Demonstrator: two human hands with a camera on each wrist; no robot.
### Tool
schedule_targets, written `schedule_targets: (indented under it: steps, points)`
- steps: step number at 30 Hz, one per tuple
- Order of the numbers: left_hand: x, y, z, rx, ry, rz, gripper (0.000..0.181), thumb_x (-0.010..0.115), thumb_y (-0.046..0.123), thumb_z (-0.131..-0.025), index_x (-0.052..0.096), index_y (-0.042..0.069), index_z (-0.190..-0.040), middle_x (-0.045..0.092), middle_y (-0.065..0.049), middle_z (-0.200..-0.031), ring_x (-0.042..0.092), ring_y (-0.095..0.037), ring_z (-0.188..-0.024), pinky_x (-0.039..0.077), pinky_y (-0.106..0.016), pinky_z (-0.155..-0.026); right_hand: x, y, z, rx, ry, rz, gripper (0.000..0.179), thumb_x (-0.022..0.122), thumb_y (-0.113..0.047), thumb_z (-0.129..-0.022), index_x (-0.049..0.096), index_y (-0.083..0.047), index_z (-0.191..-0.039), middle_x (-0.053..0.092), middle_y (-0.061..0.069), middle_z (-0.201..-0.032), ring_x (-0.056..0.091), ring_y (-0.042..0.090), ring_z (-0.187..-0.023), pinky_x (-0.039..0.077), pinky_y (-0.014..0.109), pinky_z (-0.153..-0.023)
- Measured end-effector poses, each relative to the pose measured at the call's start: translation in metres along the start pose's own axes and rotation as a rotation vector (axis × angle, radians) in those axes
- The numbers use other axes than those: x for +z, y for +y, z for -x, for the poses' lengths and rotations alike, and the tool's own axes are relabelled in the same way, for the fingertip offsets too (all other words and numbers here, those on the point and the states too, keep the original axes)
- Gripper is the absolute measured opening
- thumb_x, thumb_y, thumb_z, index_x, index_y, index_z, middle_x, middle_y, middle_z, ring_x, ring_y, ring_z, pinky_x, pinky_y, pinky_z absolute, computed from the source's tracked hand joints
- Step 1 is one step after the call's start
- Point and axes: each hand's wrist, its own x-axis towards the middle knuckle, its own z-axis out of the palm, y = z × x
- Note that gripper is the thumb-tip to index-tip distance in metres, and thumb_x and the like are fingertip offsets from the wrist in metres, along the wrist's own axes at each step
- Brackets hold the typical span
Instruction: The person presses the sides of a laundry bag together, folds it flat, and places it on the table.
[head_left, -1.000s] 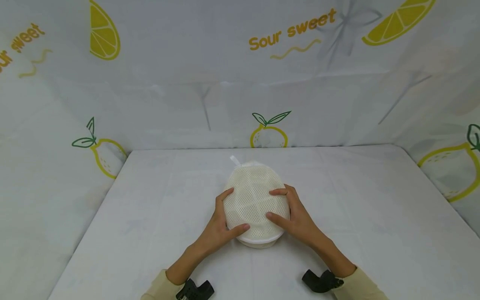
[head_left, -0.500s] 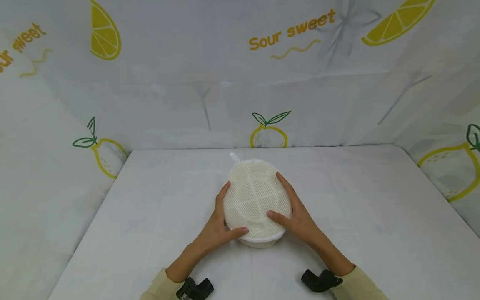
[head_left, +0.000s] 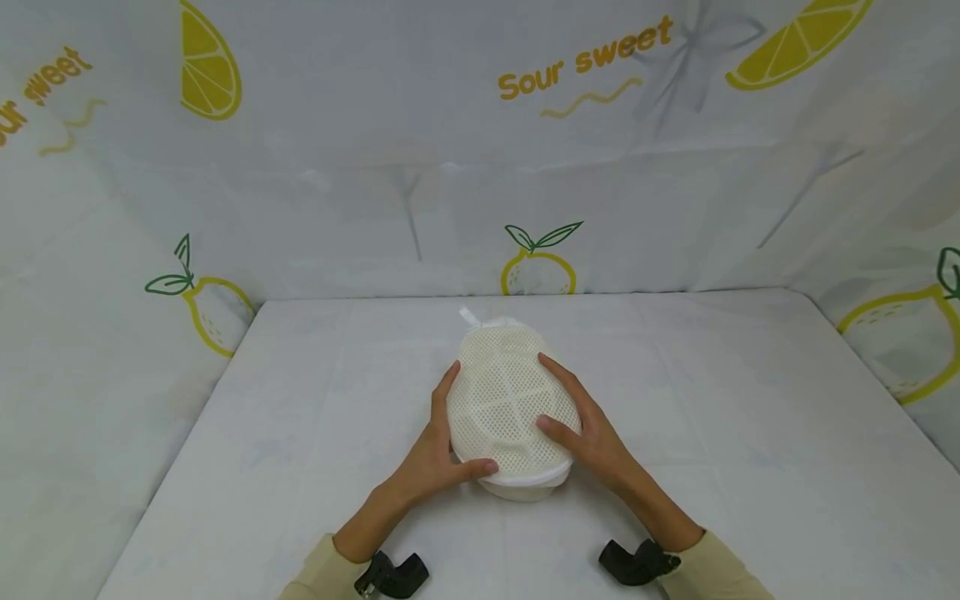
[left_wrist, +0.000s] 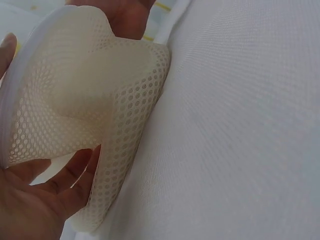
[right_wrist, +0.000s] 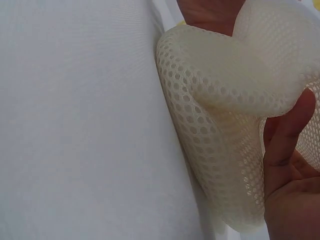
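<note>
Standing in the middle of the white table (head_left: 337, 392), the cream mesh bag (head_left: 510, 400) is commanding the scene, with both hands holding it at once! Reading the clock from its middle, twelve toward the lemon-print backdrop (head_left: 465, 217): the left hand (head_left: 433, 462) is gripping at eight, its thumb (head_left: 477, 470) lying over the near edge toward seven, its forefinger lying along the side up to ten. In the left wrist view, its fingers (left_wrist: 75, 187) are sitting tucked among the folds beneath the upper part. The right hand (head_left: 600, 450) is gripping at four, forefinger and thumb spreading wide, the thumb resting on the mesh top and the forefinger stretching to one. The tab (head_left: 469, 317) is poking out at eleven, and the white rim (head_left: 525, 481) is curving round at six, a pale lobe showing just beneath it.

So how far along are we? The bag is sitting mesh face up, firmly in both hands: that much is done. Its walls are caving into deep folds in both wrist views, so the shape is looking, in my judgement, unsettled, and neither hand is letting go yet. The inside is hiding behind doubled mesh, so whether anything is sitting in there is hard to tell.
</note>
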Motion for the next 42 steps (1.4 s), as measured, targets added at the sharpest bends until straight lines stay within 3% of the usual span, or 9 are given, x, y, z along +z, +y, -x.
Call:
schedule_targets:
  steps: [9, 18, 30, 42]
  points:
    - [-0.0007, 0.0027, -0.0011, 0.01, 0.0, -0.007, 0.125, 0.071, 0.07, -0.067, -0.01, 0.026, -0.152, 0.004, -0.003, -0.158, 0.02, -0.026, -0.14, 0.02, -0.057, -0.107, 0.0012, 0.0031, -0.0013, -0.077, 0.008, -0.043, 0.064, 0.05, -0.015, -0.095, 0.022, -0.024, -0.153, 0.019, 0.003, -0.156, 0.012, 0.025, -0.143, 0.006, 0.06, -0.107]
    - [0.0013, 0.0014, -0.0024, 0.013, -0.031, -0.019, 0.124, 0.068, 0.074, -0.066, -0.009, 0.026, -0.152, 0.008, -0.007, -0.157, 0.025, -0.027, -0.137, 0.024, -0.055, -0.106, -0.0029, 0.0021, 0.0, -0.123, -0.02, -0.072, 0.062, 0.043, -0.028, -0.098, 0.018, -0.02, -0.154, 0.014, 0.004, -0.157, 0.01, 0.025, -0.143, 0.004, 0.064, -0.105]
    - [0.0, 0.0029, -0.004, 0.011, -0.1, -0.009, 0.141, 0.074, 0.072, -0.05, -0.012, 0.025, -0.152, 0.003, -0.007, -0.157, 0.014, -0.027, -0.142, 0.021, -0.055, -0.108, -0.0057, 0.004, -0.0008, -0.127, -0.055, -0.124, 0.059, 0.039, -0.029, -0.099, 0.019, -0.016, -0.153, 0.015, 0.007, -0.156, 0.01, 0.028, -0.142, 0.003, 0.065, -0.104]
    - [-0.0026, 0.0003, -0.0033, 0.005, -0.07, -0.038, 0.134, 0.077, 0.066, -0.052, -0.003, 0.027, -0.153, 0.015, -0.006, -0.155, 0.027, -0.025, -0.137, 0.027, -0.051, -0.107, -0.0032, 0.0019, -0.0011, -0.11, -0.064, -0.102, 0.055, 0.039, -0.025, -0.1, 0.023, -0.017, -0.152, 0.018, 0.007, -0.155, 0.011, 0.03, -0.142, 0.006, 0.065, -0.104]
